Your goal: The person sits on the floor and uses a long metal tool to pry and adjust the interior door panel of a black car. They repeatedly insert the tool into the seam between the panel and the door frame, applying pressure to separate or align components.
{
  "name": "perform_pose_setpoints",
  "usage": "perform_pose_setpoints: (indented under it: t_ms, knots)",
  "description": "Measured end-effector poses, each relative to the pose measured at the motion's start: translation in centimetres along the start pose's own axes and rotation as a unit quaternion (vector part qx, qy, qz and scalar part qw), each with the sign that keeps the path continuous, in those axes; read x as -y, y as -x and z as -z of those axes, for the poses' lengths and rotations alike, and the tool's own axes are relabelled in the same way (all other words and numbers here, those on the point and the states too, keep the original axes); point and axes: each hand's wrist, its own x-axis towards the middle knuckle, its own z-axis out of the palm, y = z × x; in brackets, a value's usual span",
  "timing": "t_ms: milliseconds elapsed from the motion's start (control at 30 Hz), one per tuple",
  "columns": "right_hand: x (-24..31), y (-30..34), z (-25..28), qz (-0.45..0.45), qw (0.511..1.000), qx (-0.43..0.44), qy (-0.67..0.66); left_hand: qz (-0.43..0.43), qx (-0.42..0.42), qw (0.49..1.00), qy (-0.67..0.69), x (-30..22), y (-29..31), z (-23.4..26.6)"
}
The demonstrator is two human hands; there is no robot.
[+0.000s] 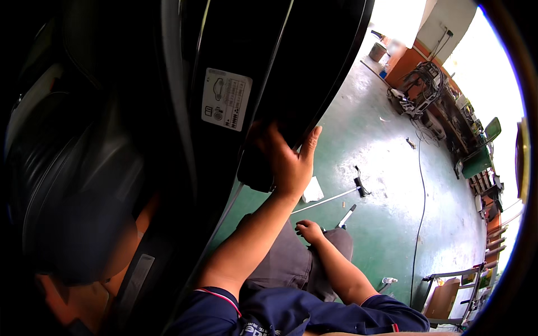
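Observation:
My left hand [290, 168] grips the edge of a black car door [314, 67], the thumb along its outer side and the fingers in shadow. A white label [226, 99] with a car drawing is stuck on the door's edge face, just above this hand. My right hand [309, 231] hovers at or rests on my knee, its fingers loosely bent and slightly apart. Nothing shows in it. Beyond it on the floor lies a white and black tool [348, 216].
Another person [84, 241] leans low at left, by the metal sill plate [138, 280]. On the green floor [386, 224] are a long-handled brush [361, 187], a white sheet [312, 190], a cable [421, 207] and a small bottle [389, 280]. A cluttered workbench [448, 123] runs along the right.

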Motion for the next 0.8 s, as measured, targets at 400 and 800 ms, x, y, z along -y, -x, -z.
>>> perform_pose_setpoints:
  t_ms: [400, 800]
  knots:
    - [-1.7, -2.3, 4.1, -0.001, 0.999, -0.016, -0.033, 0.225, 0.103, 0.924, 0.293, -1.8, -2.0, 1.8]
    - [-6.4, -12.8, 11.5, 0.005, 0.941, 0.029, 0.338, 0.063, 0.154, 0.952, 0.255, -0.9, -2.3, 1.6]
